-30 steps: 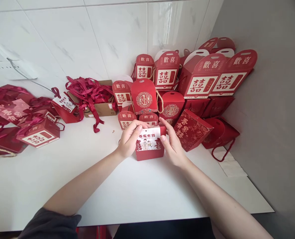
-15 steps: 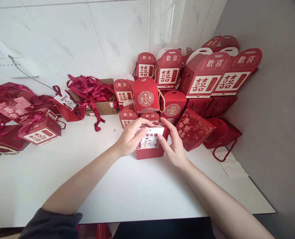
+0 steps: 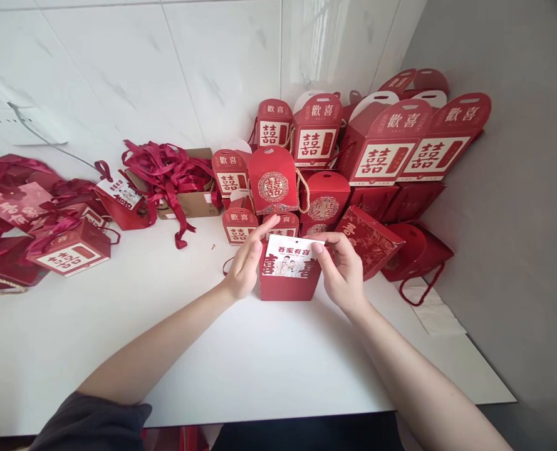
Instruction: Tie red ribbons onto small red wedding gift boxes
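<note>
Gift box (image 3: 287, 282) betw hands, stack (image 3: 353, 156) behind.

Free room: near side only.
Table (image 3: 259, 369) front open btw forearms & twd near edge. Stacked red boxes (image 3: 376, 156) block back-right corner; ribbon box (image 3: 184, 188) & red bags (image 3: 66, 247) crowd left; wall behind.
</note>
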A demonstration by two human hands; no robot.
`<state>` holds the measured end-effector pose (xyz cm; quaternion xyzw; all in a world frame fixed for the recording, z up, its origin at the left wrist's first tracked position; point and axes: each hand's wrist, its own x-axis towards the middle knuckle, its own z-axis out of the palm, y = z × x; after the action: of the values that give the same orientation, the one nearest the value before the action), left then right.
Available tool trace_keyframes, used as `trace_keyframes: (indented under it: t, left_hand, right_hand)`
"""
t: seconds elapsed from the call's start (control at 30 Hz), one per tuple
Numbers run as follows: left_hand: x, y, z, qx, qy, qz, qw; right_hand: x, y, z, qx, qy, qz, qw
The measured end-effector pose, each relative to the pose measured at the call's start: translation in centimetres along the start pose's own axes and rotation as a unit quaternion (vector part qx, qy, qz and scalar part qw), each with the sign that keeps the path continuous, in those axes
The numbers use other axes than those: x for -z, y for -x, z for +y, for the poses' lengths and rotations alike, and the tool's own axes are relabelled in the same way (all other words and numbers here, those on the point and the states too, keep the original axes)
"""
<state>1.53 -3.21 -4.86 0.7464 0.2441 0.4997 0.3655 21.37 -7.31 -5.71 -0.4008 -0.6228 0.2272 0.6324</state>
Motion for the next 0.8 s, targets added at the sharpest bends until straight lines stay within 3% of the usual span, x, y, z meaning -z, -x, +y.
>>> trace_keyframes:
  t: [0.3,0.43,0.8]
  left_hand:
    - [0.67,-0.23,0.02,-0.028,-0.044,-0.021,0.998]
    - [0.44,-0.22,0.25,-0.035,-0.044,-0.039,0.998]
    - [0.47,-0.24,0.16,-0.018,-0.030,-0.052,0.998]
  right_hand:
    - [0.13,-0.32,-0.24,0.098,0.061,-0.058,0.992]
    - [0.02,-0.25,-0.22,0.101,0.062,-0.079,0.990]
    - [0.43,-0.41,-0.14,0.105,0.076,-0.063,0.990]
